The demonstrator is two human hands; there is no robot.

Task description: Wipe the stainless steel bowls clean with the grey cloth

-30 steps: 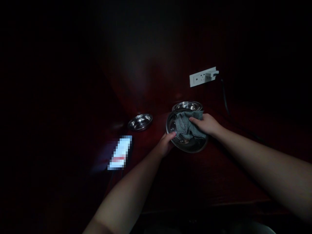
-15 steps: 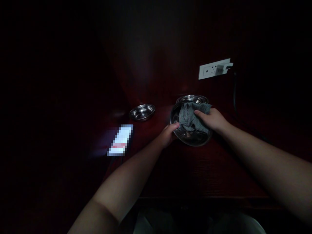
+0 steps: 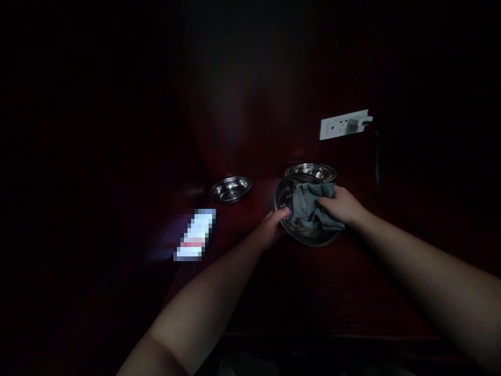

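A shiny metal bowl (image 3: 309, 239) is tilted toward me above the dark red table. My left hand (image 3: 272, 227) grips its left rim, thumb over the inside edge and fingers hidden beneath. Bunched inside the bowl is a grey-green cloth (image 3: 309, 206), which my right hand (image 3: 342, 205) holds with the thumb on top; its other fingers are mostly hidden. Just behind, partly covered by the held bowl, are stacked metal bowls (image 3: 313, 169). Another shallow metal bowl (image 3: 230, 190) sits on the table to the left.
A lit phone-like screen (image 3: 195, 235), blurred out, lies left of my left forearm with cables near its lower end. On the back wall is a white power socket (image 3: 340, 125) with a plug and a dark cord (image 3: 378, 162) hanging down. The table's front edge (image 3: 332, 336) runs near me.
The view has shifted slightly, moving everything in the picture a little. My right hand and the cloth have shifted slightly within the bowl; my left hand keeps its hold on the rim.
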